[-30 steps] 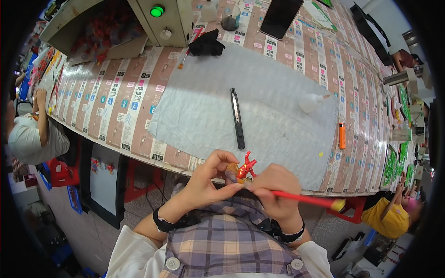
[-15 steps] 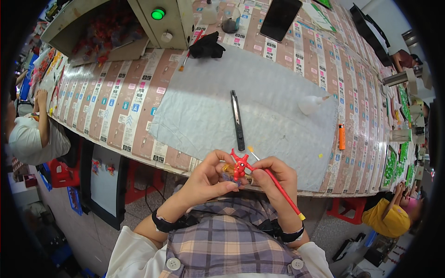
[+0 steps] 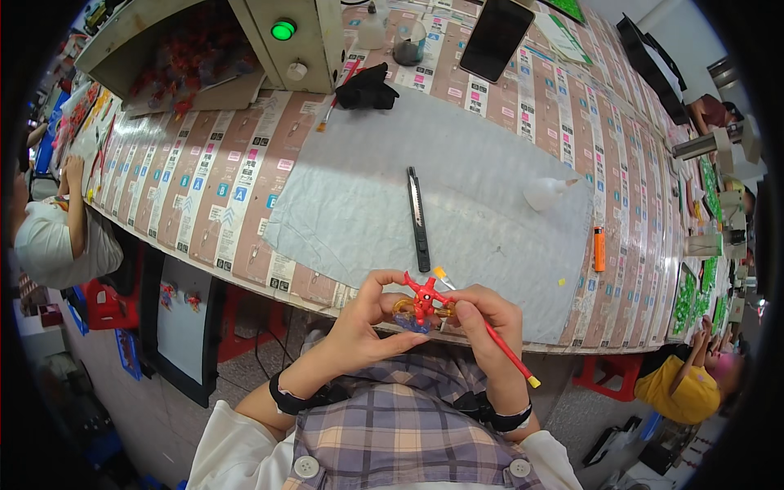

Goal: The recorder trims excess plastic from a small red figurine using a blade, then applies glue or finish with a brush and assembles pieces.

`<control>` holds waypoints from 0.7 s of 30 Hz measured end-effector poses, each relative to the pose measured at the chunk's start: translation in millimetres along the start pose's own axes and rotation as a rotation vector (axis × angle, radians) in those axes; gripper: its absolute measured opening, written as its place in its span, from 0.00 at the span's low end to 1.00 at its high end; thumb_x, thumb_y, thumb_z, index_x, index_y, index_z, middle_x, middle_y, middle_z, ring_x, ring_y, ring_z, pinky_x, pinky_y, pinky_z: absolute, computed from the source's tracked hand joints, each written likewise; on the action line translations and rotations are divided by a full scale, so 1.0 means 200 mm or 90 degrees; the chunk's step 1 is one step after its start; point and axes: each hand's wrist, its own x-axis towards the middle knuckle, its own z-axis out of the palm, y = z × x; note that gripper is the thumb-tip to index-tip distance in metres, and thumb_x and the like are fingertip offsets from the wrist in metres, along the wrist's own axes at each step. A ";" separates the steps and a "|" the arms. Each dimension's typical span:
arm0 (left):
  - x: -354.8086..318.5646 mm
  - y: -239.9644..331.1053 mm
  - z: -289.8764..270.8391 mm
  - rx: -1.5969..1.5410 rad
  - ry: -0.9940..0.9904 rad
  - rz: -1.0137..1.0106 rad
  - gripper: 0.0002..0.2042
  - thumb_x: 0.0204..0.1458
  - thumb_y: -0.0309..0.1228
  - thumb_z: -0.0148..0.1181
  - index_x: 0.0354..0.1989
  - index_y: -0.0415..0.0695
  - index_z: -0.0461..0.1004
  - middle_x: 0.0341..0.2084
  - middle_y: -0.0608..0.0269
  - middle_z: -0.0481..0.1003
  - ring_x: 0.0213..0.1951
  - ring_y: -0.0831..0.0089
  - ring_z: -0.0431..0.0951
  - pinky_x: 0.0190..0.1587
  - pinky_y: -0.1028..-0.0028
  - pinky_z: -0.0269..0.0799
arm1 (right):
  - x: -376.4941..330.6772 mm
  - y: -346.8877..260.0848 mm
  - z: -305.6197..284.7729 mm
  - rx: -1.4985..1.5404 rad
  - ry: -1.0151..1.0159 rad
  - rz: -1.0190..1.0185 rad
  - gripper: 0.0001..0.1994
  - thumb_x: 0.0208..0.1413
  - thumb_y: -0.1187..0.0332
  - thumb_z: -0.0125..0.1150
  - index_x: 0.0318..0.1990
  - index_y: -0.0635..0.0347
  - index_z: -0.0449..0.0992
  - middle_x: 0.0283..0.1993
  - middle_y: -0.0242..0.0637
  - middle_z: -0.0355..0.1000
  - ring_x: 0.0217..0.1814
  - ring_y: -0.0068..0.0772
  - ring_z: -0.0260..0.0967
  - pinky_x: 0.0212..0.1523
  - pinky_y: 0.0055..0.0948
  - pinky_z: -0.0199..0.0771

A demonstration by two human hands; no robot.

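Note:
A small red figurine [image 3: 425,297] with a translucent blue base and yellowish parts is pinched between the thumb and fingers of my left hand [image 3: 367,322]. My right hand [image 3: 490,322] is closed on a red-handled paintbrush [image 3: 504,349], its yellow bristles pointing away from me over the table edge. Fingertips of the right hand also rest close against the figurine's side; whether they touch it I cannot tell. Just beyond my hands a black utility knife [image 3: 418,219] lies on the grey cloth [image 3: 343,188].
A white squeeze bottle [image 3: 547,194] lies at the cloth's right, near an orange lighter [image 3: 599,248]. At the back are a black cloth [image 3: 367,88], another brush [image 3: 329,110], a glass jar [image 3: 408,45], a phone [image 3: 496,37] and a machine [image 3: 298,49] holding red figurines. Co-workers sit at both sides.
The figurine has turned slightly between my fingers, showing more of its blue base and yellowish parts. Both hands stay almost in place, with the brush still held. The whole view has shifted slightly.

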 end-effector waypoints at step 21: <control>0.02 0.05 -0.03 -0.135 0.028 -0.123 0.25 0.47 0.22 0.61 0.49 0.43 0.52 0.34 0.55 0.75 0.36 0.75 0.76 0.43 0.75 0.71 | 0.07 -0.10 -0.02 -0.176 -0.001 -0.270 0.04 0.51 0.72 0.58 0.27 0.62 0.74 0.25 0.35 0.70 0.26 0.35 0.65 0.28 0.30 0.63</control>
